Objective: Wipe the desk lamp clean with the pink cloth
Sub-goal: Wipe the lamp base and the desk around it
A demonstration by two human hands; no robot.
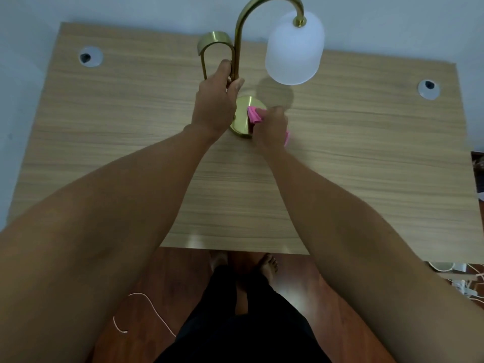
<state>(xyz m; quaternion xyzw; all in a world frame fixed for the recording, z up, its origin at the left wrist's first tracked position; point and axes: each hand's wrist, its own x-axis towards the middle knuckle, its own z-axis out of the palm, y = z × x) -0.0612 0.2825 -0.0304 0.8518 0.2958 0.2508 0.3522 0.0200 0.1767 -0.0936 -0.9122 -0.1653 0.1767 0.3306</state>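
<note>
A brass desk lamp [238, 43] stands at the middle back of the wooden desk [131, 127], with a curved stem, a looped handle and a frosted white shade [293, 51] hanging to the right. Its round brass base [242, 113] rests on the desk. My left hand [216, 100] is wrapped around the lower stem just above the base. My right hand [271, 129] clutches the pink cloth [253, 116] and presses it onto the right side of the base. Most of the cloth is hidden under that hand; a bit shows at its right edge.
Two round cable holes [90, 56] [428, 89] sit at the desk's back corners. A pale wall rises behind the desk. Below the front edge are a wooden floor, my feet [267, 265] and a thin white cord [146, 310]. White cables lie at the right.
</note>
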